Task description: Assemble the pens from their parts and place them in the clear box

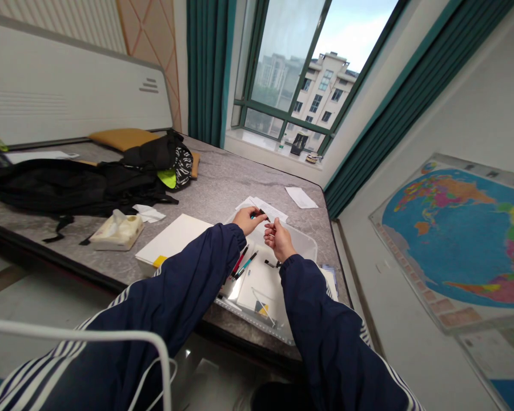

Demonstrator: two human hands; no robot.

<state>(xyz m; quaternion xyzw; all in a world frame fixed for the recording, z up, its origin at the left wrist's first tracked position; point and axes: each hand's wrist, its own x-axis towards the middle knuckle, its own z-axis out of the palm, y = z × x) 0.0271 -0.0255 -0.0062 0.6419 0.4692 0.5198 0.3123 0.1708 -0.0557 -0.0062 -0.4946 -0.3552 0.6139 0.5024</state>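
Note:
Above a clear plastic bin [307,238], my left hand [247,221] pinches a small dark pen-like item [262,213] with a bit of blue near it. Close beside its end, my right hand [279,240] has its thumb and fingertips pressed together; whatever is between them is too small to make out. In the bin below lie a red pen [240,260], a teal pen [245,266] and a black pen [271,264], partly hidden by my right wrist. White flat boxes or books [263,279] line the bin under the pens.
A white box [171,237] sits left of the bin, near a tissue pack [119,233]. Farther left lies a black backpack [77,185]. Paper sheets [300,197] lie toward the window. A white curved bar [111,335] crosses the lower left.

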